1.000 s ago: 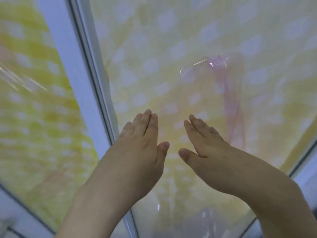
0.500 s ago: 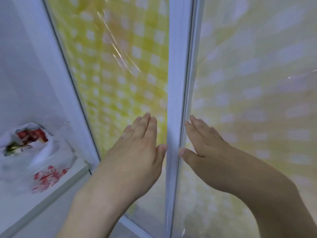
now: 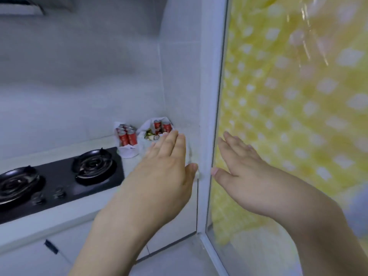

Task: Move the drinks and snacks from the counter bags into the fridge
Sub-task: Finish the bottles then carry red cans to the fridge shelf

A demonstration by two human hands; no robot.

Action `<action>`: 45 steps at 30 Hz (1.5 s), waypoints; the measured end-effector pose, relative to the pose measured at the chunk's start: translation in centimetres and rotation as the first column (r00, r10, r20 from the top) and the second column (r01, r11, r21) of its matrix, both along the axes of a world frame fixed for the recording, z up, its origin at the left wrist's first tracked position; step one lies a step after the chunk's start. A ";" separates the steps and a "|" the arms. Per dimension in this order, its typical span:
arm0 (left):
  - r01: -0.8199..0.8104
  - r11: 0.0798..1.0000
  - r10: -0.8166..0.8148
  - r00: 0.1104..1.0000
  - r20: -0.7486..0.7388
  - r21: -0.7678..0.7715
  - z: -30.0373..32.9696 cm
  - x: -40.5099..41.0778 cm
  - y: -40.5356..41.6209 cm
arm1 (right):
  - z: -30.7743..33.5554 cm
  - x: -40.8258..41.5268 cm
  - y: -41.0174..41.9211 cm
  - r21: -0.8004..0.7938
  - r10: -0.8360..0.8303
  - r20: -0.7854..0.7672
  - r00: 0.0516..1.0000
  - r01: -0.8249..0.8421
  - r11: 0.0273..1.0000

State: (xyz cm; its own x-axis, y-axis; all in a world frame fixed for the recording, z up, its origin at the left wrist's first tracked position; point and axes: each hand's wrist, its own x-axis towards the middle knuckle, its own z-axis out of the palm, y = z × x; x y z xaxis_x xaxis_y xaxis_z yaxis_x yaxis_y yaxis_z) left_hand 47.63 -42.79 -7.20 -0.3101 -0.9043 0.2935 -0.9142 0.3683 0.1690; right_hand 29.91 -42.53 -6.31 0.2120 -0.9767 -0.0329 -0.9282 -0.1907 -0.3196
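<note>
Standing cans: red drink cans (image 3: 127, 136) upright in a white bag (image 3: 127, 151) in the worktop (image 3: 59, 150) corner.
Second bag: another white bag (image 3: 146, 129) just beside it, holding red cans (image 3: 162, 126) and wrapped snacks (image 3: 152, 136).
Left hand (image 3: 165, 166): raised flat, fingers straight, holding nothing, partly covering the second bag.
Right hand (image 3: 241, 166): flat, fingers spread, holding nothing, before the yellow checked panel (image 3: 298, 96).
Stove: black two-burner hob (image 3: 59, 176) left of the bags.

a home kitchen: gas hob (image 3: 57, 176) set in tiled counter (image 3: 59, 220).
</note>
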 end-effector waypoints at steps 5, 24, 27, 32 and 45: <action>-0.190 0.982 0.191 0.982 -0.001 -0.018 -0.1 6.8 -0.1 | 0.0 6.8 -3.2 0.001 0.178 -0.009 0.984 -0.178 0.984; -0.505 0.861 0.502 0.863 0.046 0.070 -1.0 19.8 0.2 | -1.7 21.7 -8.7 0.043 0.466 0.016 0.885 -0.466 0.884; -0.505 0.859 0.503 0.863 0.051 0.085 -1.1 20.0 -1.2 | -1.9 21.8 -10.1 0.049 0.464 0.013 0.886 -0.464 0.885; -0.506 0.857 0.503 0.862 0.058 0.098 -1.6 19.7 -5.1 | -2.5 21.2 -13.9 0.064 0.452 -0.007 0.892 -0.450 0.891; -0.519 0.846 0.515 0.855 0.067 0.122 -2.3 19.2 -17.3 | -3.3 20.1 -26.8 0.051 0.445 -0.010 0.895 -0.444 0.894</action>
State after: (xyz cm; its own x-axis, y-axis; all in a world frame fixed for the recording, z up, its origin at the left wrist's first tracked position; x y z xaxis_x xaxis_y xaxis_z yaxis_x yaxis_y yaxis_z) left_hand 66.81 -60.13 -9.54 0.2060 -0.9655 0.1593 -0.9715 -0.1823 0.1515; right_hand 50.04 -69.35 -9.65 0.6228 -0.7778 -0.0848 -0.7564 -0.5709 -0.3192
